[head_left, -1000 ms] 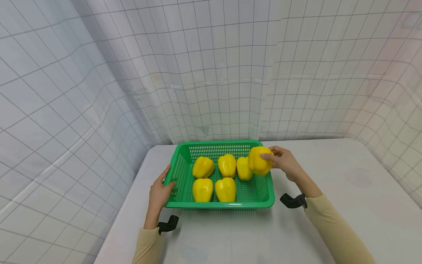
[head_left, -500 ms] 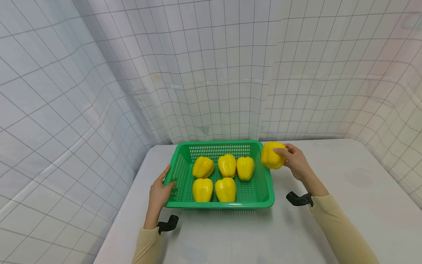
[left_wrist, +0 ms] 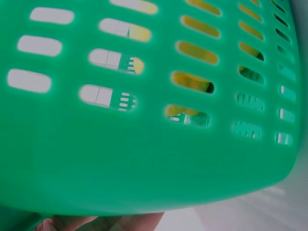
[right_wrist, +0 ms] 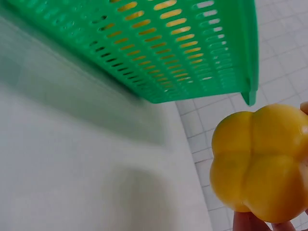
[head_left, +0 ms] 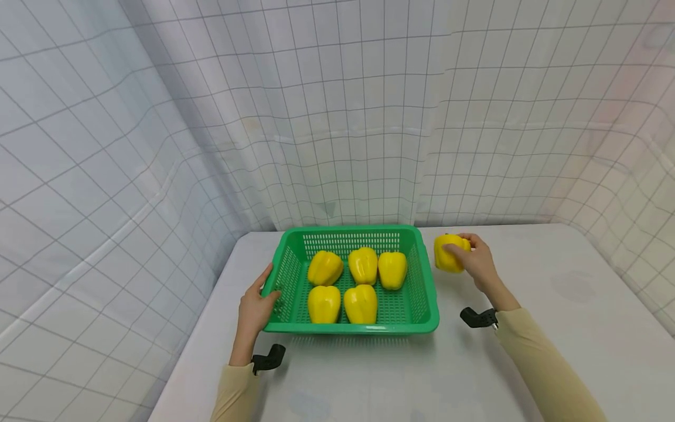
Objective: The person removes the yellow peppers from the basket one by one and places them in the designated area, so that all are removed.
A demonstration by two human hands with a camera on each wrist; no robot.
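Note:
My right hand (head_left: 479,265) grips a yellow bell pepper (head_left: 447,254) just outside the basket's right side. In the right wrist view the lobed bottom of that bell pepper (right_wrist: 260,161) faces the camera, above the table, with fingertips around its edge. My left hand (head_left: 255,309) holds the left rim of a green plastic basket (head_left: 352,329), thumb inside and fingers outside. Left fingers (left_wrist: 130,222) show below the basket's wall (left_wrist: 106,159) in the left wrist view. Several more yellow bell peppers, one at the front left (head_left: 324,305), lie in the basket.
The basket stands on a white table (head_left: 348,381). Behind and on both sides hangs a white curtain (head_left: 348,117) with a grid of dark lines. A black wrist mount sits on each forearm, the right one (head_left: 479,317) beside the basket's front right corner.
My right hand has carried the bell pepper rightward, from over the basket's right part to outside its right rim, and slightly lower. The left hand and the basket have stayed still.

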